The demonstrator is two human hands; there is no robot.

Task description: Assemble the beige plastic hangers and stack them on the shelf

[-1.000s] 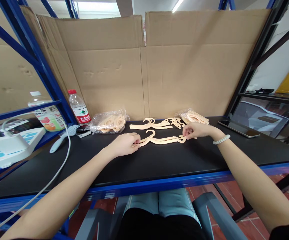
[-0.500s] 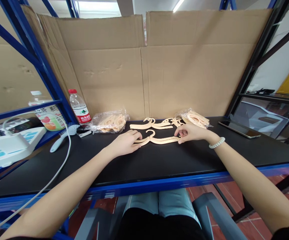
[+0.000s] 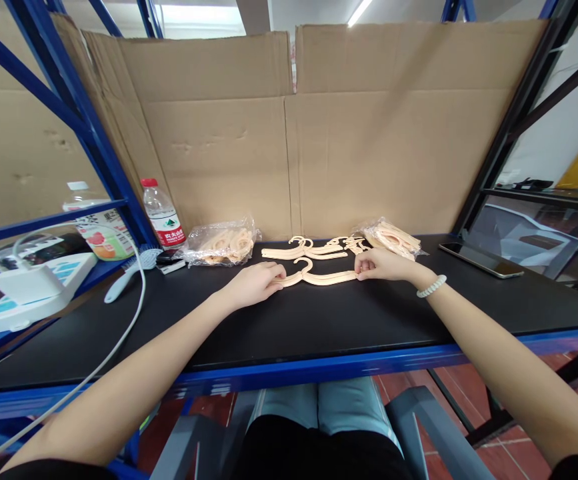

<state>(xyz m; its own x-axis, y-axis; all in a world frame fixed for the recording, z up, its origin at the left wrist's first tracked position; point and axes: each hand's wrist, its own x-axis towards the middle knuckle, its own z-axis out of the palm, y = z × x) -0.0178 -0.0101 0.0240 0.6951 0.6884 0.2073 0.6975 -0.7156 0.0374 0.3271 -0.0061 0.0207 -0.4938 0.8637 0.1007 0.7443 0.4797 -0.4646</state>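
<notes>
A small cream plastic hanger [image 3: 319, 275] lies flat on the black worktop [image 3: 319, 320]. My left hand [image 3: 253, 283] pinches its left end with curled fingers. My right hand [image 3: 381, 265], a white bead bracelet on its wrist, pinches the right end. Behind it lies a second cream hanger [image 3: 303, 251] with a few small cream pieces [image 3: 351, 244] beside it. A clear bag of cream parts [image 3: 221, 245] sits at the back left and another such bag [image 3: 391, 237] at the back right.
Cardboard sheets [image 3: 289, 133] wall the back of the blue shelving. At left stand a water bottle [image 3: 163, 213], a pale blue brush [image 3: 129, 273], a white cable [image 3: 119, 333] and a white device [image 3: 31, 290]. A phone [image 3: 481, 259] lies at the right.
My right hand slid left along the hanger, from beyond its right end to pinching that end. My left hand stayed on the left end.
</notes>
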